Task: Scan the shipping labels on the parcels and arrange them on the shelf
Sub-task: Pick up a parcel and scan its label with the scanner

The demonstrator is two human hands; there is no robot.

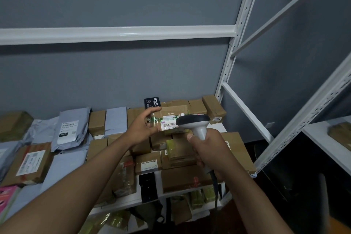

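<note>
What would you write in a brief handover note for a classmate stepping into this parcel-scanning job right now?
Left hand holds a small parcel up by its end, barcode label facing you. Right hand grips the handheld scanner, head close against that label. Many boxes and grey mailer bags already lie on the white shelf; whether they were scanned cannot be told. Left: finish this scan, then place the parcel on the shelf.

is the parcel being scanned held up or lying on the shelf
Held up: the left hand grips the parcel above the stacked boxes, its label facing the scanner.
</note>
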